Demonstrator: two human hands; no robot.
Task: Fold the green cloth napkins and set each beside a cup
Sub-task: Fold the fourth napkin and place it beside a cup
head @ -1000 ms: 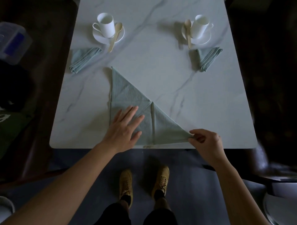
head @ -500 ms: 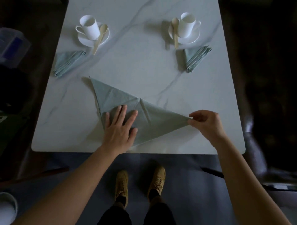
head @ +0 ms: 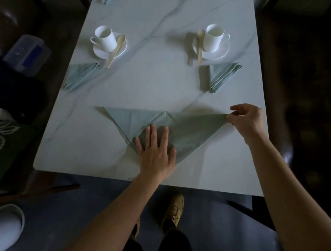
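A green napkin (head: 189, 130) folded into a triangle lies near the front of the white marble table (head: 161, 86). My left hand (head: 155, 152) presses flat on its lower point with straight fingers. My right hand (head: 245, 120) pinches the napkin's right corner and holds it slightly off the table. Two folded green napkins lie farther back: one (head: 80, 75) below the left cup (head: 105, 40), one (head: 222, 76) below the right cup (head: 214, 37). Each cup stands on a saucer with a wooden spoon.
A clear plastic container (head: 26, 52) sits off the table's left side. Dark chairs flank the table. A white round object (head: 9, 225) is on the floor at lower left. Another green napkin's edge (head: 105, 1) shows at the top.
The napkin has turned anticlockwise so its long edge now runs across the table. My right hand carried its corner up and right; my left hand stayed pressing the cloth.
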